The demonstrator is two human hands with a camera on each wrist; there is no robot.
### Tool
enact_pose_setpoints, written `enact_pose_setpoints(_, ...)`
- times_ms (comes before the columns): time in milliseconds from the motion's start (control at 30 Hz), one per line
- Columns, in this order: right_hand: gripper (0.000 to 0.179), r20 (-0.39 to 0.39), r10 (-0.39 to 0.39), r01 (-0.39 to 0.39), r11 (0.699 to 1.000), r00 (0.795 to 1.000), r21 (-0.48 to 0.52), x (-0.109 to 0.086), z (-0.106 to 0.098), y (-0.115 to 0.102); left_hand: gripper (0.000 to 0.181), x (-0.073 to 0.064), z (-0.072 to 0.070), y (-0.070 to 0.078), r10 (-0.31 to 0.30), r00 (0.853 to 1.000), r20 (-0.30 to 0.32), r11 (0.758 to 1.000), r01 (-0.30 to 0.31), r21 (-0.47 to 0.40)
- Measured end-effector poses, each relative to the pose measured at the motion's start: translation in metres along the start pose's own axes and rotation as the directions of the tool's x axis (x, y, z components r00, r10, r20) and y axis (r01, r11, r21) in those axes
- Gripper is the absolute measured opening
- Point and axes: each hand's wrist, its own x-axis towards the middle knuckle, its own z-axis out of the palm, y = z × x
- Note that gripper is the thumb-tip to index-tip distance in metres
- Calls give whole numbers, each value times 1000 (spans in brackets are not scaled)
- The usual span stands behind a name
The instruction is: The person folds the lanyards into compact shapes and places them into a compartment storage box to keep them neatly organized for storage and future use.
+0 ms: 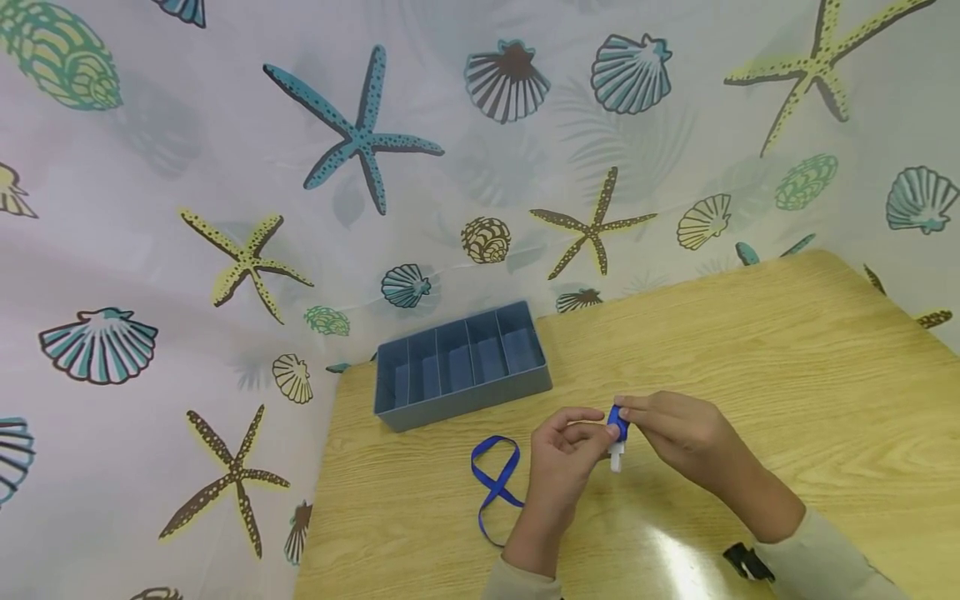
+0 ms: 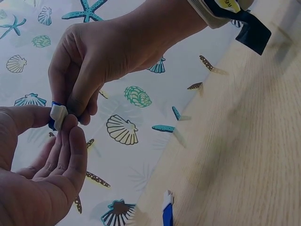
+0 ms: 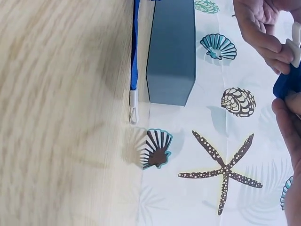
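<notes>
Both hands meet over the table at a small blue piece (image 1: 618, 422) with a white tab (image 1: 617, 460) pointing down toward the person. My left hand (image 1: 564, 457) pinches its lower part between thumb and fingers. From the other side, the thumb and fingertips of my right hand (image 1: 681, 430) grip the upper end. In the right wrist view the blue body (image 3: 288, 84) looks rounded, partly hidden by fingers. A looped blue lanyard (image 1: 497, 483) lies on the table left of the left hand; its white end fitting (image 3: 134, 106) shows in the right wrist view.
A grey-blue tray (image 1: 465, 400) with several compartments stands at the table's back left, beyond the lanyard. Behind the wooden table (image 1: 750, 350) hangs a white curtain (image 1: 450, 167) printed with shells and starfish. A black strap buckle (image 1: 748, 562) sits at the right sleeve.
</notes>
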Motion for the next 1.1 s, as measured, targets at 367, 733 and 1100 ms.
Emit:
enact_pose_setpoints(367, 19, 16, 181, -179, 950, 983, 255, -11, 3, 1, 27, 0, -1, 0, 2, 1000, -9, 1000, -2, -5)
enact_pose_setpoints(733, 28, 276, 571, -597, 508, 773, 621, -12, -7, -7, 31, -1, 0, 1, 84, 996, 11, 995, -85, 45)
enact_pose_setpoints(1100, 16, 403, 690, -748, 310, 602, 587, -12, -4, -7, 24, -4, 3, 0, 217, 975, 49, 972, -220, 86)
